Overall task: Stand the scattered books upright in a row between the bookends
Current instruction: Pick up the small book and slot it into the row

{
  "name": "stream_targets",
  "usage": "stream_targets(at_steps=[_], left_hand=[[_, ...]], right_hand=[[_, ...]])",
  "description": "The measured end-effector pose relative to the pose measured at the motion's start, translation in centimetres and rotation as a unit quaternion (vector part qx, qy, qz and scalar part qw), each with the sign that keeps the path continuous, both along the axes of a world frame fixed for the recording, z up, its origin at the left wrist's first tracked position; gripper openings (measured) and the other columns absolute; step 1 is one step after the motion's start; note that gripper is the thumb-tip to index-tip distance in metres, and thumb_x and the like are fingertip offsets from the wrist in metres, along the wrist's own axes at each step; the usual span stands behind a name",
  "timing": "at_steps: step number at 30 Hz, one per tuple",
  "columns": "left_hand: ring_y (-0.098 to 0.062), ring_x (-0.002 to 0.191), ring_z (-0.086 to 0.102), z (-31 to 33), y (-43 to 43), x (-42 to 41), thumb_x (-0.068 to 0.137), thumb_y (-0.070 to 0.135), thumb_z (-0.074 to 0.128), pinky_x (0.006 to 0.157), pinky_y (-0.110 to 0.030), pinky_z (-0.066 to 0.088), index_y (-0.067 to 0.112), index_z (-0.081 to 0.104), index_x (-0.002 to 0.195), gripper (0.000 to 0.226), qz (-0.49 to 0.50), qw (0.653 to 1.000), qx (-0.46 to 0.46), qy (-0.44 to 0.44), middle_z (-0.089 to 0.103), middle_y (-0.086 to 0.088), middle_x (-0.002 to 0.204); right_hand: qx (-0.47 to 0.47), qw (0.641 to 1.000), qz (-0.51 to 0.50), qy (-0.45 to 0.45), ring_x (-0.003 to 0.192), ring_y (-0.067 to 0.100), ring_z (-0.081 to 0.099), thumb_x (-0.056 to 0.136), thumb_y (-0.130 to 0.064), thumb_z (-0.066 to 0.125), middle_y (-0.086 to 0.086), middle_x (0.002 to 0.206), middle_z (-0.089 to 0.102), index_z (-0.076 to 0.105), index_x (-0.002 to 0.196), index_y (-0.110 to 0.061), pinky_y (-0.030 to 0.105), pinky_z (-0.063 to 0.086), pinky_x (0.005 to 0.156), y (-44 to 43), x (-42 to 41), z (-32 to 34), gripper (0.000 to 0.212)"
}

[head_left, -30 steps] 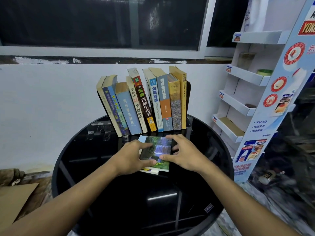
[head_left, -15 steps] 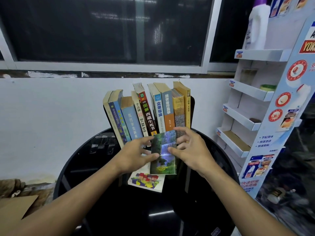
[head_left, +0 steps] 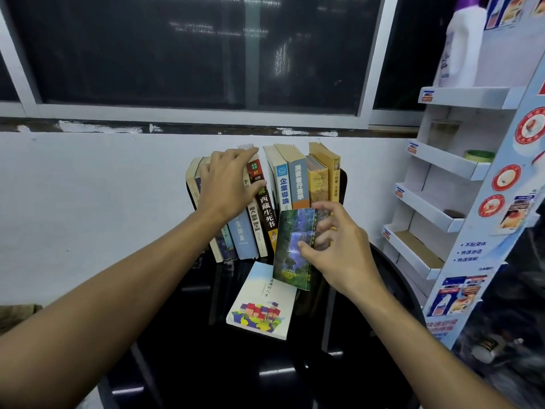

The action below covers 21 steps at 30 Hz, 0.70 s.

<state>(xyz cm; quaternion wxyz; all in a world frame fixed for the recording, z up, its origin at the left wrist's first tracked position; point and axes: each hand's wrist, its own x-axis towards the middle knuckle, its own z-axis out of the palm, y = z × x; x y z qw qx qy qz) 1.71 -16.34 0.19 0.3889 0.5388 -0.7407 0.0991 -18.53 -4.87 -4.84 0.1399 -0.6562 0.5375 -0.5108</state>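
A round black table [head_left: 206, 364] stands against a white wall under a dark window.

The left hand [head_left: 227, 184] holds the tops of the leaning books [head_left: 241, 234] at the row's 9 o'clock end. Its fingers hook over their top edges, and its thumb lies on the brown book [head_left: 267, 211], whose spine reads 西藏生死书.

The right hand [head_left: 339, 249] pinches the green book [head_left: 292, 249], which has a waterfall on its cover. It holds the book upright and off the table, just in front of the row's 3 o'clock half — thumb on the cover, fingers round the far edge.

At 6 o'clock from it a white book [head_left: 262, 302] lies flat on the table, with coloured houses on its cover and a title ending 人生.

The row stands at the table's 12 o'clock. A blue book [head_left: 283, 190] reads 企業導論. A yellow book [head_left: 334, 184] reads 小故事 大道理 and stands against a black bookend [head_left: 343, 187].

At the table's 3 o'clock is a white cardboard rack [head_left: 472, 97] with a white bottle [head_left: 460, 45] on its top shelf — its blue print is too blurred to read.
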Motion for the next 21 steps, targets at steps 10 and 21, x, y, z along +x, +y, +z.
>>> stream_targets(at_steps=[10, 21], left_hand=[[-0.022, 0.131, 0.052, 1.6, -2.8, 0.7, 0.081, 0.045, 0.079, 0.101, -0.047, 0.028, 0.030, 0.055, 0.141, 0.066, -0.020, 0.998, 0.044, -0.029, 0.062, 0.005, 0.138], [-0.021, 0.128, 0.055, 2.5, -3.6, 1.4, 0.082, 0.040, 0.080, 0.089, -0.040, 0.022, 0.032, 0.065, 0.132, 0.053, -0.055, 0.997, 0.046, -0.026, 0.070, 0.005, 0.127]], right_hand=[[-0.023, 0.999, 0.005, 0.022, 0.063, 0.003, 0.053, 0.081, -0.013, 0.083, -0.004, 0.088, 0.055, 0.053, 0.134, -0.029, 0.008, 0.046, 0.060, -1.4, 0.1, 1.0, 0.063], [-0.057, 0.997, 0.004, 0.053, 0.069, 0.010, 0.055, 0.081, -0.010, 0.082, -0.008, 0.089, 0.053, 0.052, 0.136, -0.026, 0.006, 0.042, 0.059, -2.5, 1.0, 2.1, 0.064]])
